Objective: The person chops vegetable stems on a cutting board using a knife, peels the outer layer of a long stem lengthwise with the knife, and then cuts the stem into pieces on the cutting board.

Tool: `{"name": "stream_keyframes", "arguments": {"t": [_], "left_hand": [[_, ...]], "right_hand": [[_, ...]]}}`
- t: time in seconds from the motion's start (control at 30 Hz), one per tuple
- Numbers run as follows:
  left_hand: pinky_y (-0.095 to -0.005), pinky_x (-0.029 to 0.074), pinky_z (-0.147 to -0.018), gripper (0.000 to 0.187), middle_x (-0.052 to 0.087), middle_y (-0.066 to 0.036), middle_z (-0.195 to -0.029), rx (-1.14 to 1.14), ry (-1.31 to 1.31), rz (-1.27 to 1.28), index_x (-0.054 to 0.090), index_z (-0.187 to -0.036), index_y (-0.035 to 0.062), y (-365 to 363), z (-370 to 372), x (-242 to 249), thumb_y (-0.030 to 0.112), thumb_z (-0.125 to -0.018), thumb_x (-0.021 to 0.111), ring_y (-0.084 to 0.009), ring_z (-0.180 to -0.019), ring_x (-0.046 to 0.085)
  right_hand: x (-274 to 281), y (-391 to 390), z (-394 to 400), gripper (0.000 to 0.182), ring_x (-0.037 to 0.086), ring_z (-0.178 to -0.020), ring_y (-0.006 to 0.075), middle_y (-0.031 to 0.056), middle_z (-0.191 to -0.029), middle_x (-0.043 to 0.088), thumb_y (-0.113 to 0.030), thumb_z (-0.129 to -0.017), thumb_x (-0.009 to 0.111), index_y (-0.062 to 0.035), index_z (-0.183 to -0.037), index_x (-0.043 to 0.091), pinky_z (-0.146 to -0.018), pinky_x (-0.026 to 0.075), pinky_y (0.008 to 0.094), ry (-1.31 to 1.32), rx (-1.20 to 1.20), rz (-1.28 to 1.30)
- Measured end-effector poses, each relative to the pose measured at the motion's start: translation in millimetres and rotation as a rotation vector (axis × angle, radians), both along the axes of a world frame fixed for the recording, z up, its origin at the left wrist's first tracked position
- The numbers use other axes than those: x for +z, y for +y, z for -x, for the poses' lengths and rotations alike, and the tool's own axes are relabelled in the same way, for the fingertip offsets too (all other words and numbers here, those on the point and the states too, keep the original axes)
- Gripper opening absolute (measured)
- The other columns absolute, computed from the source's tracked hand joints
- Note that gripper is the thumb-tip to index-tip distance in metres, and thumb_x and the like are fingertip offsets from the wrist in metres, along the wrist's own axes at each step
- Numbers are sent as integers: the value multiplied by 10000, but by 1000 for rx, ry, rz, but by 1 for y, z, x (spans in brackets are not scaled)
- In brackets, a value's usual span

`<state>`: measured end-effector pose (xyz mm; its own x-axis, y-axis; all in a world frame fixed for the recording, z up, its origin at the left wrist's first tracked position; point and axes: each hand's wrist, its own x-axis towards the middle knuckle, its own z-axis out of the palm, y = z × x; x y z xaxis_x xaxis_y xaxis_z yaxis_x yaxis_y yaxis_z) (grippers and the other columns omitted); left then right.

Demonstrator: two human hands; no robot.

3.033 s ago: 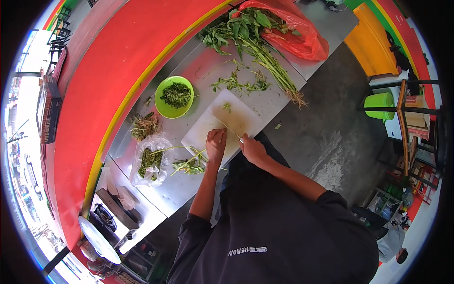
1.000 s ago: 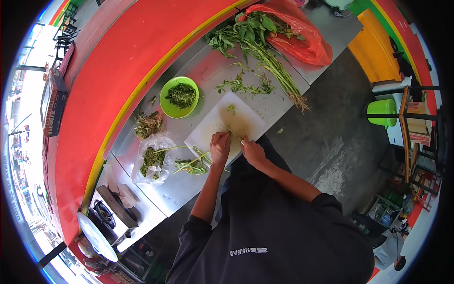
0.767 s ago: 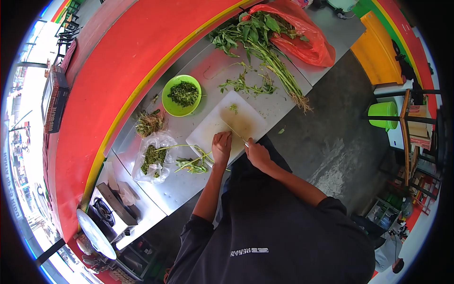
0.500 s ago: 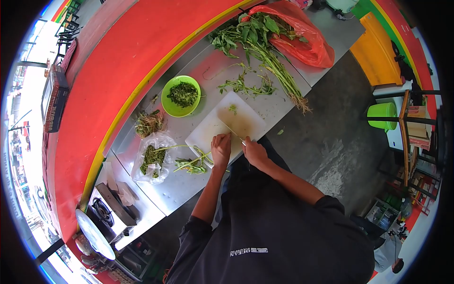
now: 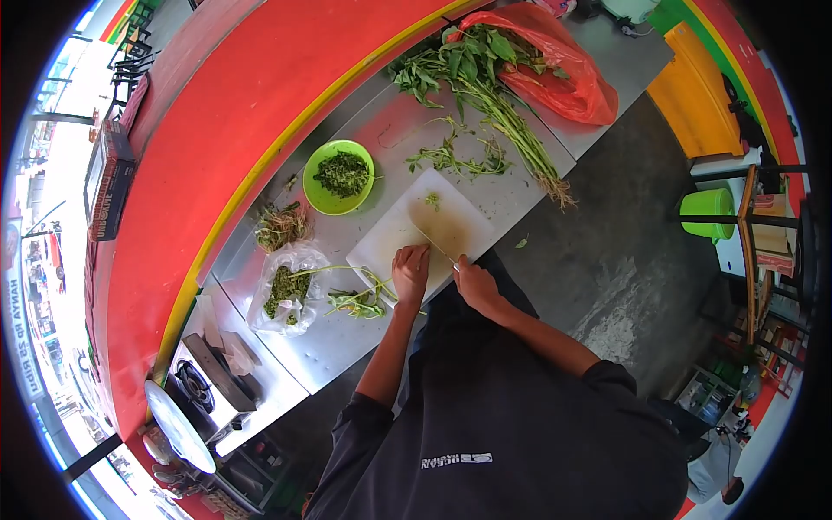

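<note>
On the near part of the white cutting board (image 5: 386, 238), my left hand (image 5: 411, 270) is closed around green stems (image 5: 373, 276) that trail out to its left. My right hand (image 5: 476, 283) grips the handle of a knife (image 5: 435, 245), whose thin blade lies over the board, pointing up and left. A small bit of chopped green (image 5: 432, 200) sits near the board's far corner. Beyond the board, a lime-green bowl (image 5: 320, 201) holds chopped greens. Loose leafy stems (image 5: 355, 302) rest on the metal table left of my left hand.
A red plastic bag (image 5: 598, 95) and long-stemmed greens (image 5: 511, 121) lie at the table's far right. Picked stems (image 5: 459, 156) are scattered beyond the board. To the left are a clear bag (image 5: 299, 321) of greens, a root bundle (image 5: 282, 225) and a stove (image 5: 221, 373).
The whole view has shifted slightly, moving the table and its contents a little to the right. Both hands keep their holds near the board's front edge.
</note>
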<state>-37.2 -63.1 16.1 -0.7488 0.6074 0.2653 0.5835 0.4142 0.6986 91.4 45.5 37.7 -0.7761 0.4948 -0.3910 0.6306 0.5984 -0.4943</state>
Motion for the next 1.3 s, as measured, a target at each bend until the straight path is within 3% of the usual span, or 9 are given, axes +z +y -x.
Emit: {"name": "stream_keyframes", "arguments": {"t": [0.9, 1.13, 1.3], "left_hand": [[-391, 491, -753, 170, 635, -70, -850, -5, 25, 54, 723, -978, 53, -4, -5, 3, 49, -812, 686, -273, -827, 614], [-395, 489, -730, 156, 640, -73, -836, 26, 40, 11, 725, -969, 54, -1, -4, 2, 53, -816, 692, -275, -800, 616], [-387, 484, -741, 166, 644, -69, -854, -3, 41, 62, 724, -973, 60, -5, -6, 3, 48, -809, 698, -267, -822, 615]], "right_hand": [[-5, -2, 21, 273, 675, -755, 434, 237, -751, 669, -256, -983, 484, 9, -1049, 489, -672, 542, 535, -15, -16, 60], [2, 0, 10, 288, 668, -759, 441, 237, -770, 672, -269, -976, 501, 6, -1061, 490, -668, 537, 534, -78, -18, 70], [-8, 0, 19, 272, 662, -702, 444, 240, -742, 663, -255, -967, 517, 3, -1039, 465, -615, 536, 550, 26, 5, 30]]}}
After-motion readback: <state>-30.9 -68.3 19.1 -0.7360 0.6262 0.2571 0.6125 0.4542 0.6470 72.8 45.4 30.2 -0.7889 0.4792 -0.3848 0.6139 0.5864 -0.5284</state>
